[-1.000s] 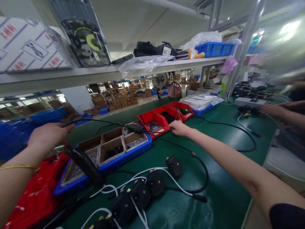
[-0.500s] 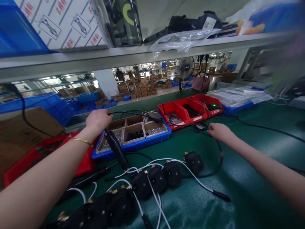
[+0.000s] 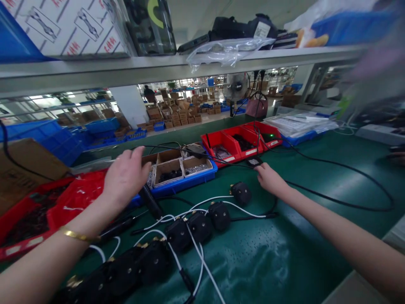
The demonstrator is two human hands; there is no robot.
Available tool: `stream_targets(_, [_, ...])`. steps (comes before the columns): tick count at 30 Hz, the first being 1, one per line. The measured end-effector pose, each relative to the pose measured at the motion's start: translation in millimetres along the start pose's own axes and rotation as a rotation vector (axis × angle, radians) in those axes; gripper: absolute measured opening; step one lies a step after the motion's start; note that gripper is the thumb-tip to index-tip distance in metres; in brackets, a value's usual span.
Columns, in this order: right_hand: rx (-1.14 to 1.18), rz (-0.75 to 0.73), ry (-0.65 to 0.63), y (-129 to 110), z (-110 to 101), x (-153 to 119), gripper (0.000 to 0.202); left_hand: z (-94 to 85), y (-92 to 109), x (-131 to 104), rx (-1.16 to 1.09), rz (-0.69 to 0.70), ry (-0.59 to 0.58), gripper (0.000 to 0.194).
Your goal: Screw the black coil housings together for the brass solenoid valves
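Green work mat (image 3: 284, 261) under a metal shelf (image 3: 158, 69), with a warehouse floor of stacked cartons visible behind.

Left hand (image 3: 126, 175) held above the near corner of the blue tray (image 3: 186, 182), fingers spread apart and loosely curved, clamped on nothing. Directly below it, black handled tool (image 3: 150, 202): long axis tilted, upper end hidden under the palm, lower end pointed down and right toward the mat. Contact between palm and tool not determinable.

Right hand (image 3: 268, 179) stretched forward, fingertips on or just beside a small black box (image 3: 254, 161) on a black cable (image 3: 341, 198). Closure of those fingers on the box not determinable.

Row of black plugs (image 3: 202, 226) with white wires (image 3: 202, 261) laid diagonally from lower left to upper right, between the two hands. Nearest plugs cut off at the bottom edge.

Red bins (image 3: 240, 141) beyond the tray. Right side of the shelf blurred. Contents of the tray's cardboard compartments too small to identify.
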State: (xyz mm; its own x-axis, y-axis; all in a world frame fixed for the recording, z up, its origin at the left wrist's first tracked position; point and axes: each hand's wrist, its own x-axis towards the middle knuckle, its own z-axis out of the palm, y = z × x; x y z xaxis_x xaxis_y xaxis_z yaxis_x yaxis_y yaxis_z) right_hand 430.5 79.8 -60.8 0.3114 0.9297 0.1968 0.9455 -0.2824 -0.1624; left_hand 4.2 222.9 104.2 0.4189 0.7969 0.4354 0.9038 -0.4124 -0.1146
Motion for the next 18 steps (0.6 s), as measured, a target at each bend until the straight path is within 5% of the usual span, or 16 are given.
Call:
stream_targets(2, [0.033, -0.095, -0.044, -0.2, -8.4, -24.9, 0.033, 3.6, 41.2, -12.2, -0.133, 0.153, -0.049, 0.040])
stream_targets(4, [0.067, -0.201, -0.134, -0.3, -15.9, -48.8, 0.028, 11.4, 93.1, -23.1, -0.305, 0.327, -0.228, 0.032])
stream_targets(9, [0.110, -0.415, -0.382, 6.6, -24.5, -81.9, 0.030, 46.3, 206.9, -36.6, -0.536, 0.433, -0.482, 0.071])
stream_targets(12, [0.114, -0.438, -0.413, 11.8, -22.2, -81.8, 0.030, 66.0, 230.9, -32.3, -0.563, 0.374, -0.552, 0.065])
stream_targets(18, [0.155, -0.529, -0.419, 16.3, -18.7, -73.2, 0.031, 82.5, 224.4, -15.7, -0.744, 0.210, -0.687, 0.057])
